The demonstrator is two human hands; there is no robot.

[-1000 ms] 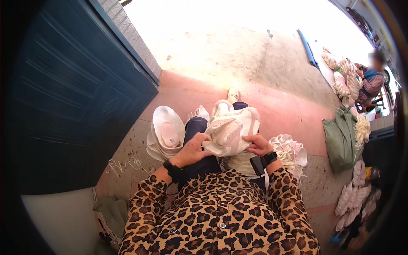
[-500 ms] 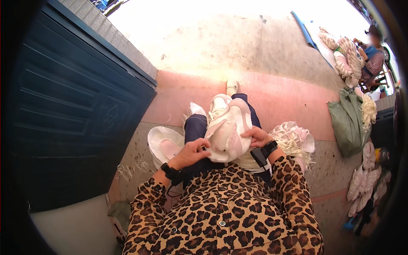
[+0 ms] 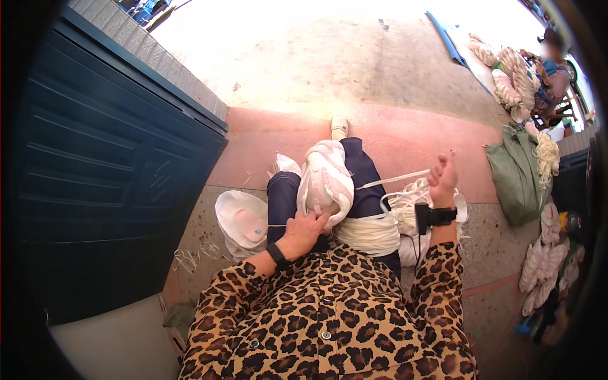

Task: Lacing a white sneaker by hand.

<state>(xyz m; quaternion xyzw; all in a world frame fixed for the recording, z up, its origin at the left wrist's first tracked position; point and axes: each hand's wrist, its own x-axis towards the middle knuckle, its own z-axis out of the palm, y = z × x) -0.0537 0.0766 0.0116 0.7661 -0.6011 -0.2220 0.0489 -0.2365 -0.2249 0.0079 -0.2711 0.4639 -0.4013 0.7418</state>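
Observation:
A white and pink shoe upper (image 3: pixel 324 180) lies over my lap, between my knees. My left hand (image 3: pixel 301 234) grips its near end, fingers closed on the edge of the opening. Off to the right, my right hand (image 3: pixel 442 178) is raised and pinches a cream shoelace (image 3: pixel 399 180). The lace stretches from the upper's right side towards that hand, and a loop hangs below. A bundle of cream laces (image 3: pixel 367 234) rests across my right thigh.
White and pink shoe pieces (image 3: pixel 244 221) lie left of my leg; more pieces and laces (image 3: pixel 418 199) lie right. A dark blue door (image 3: pixel 120 164) stands at left. At right are a green sack (image 3: pixel 519 180), strung shoe parts (image 3: pixel 541 266) and a seated person (image 3: pixel 554 79) farther off.
My right hand has left the upper and moved right and up with a lace. My left hand has shifted right onto the upper's near end, and the upper has turned.

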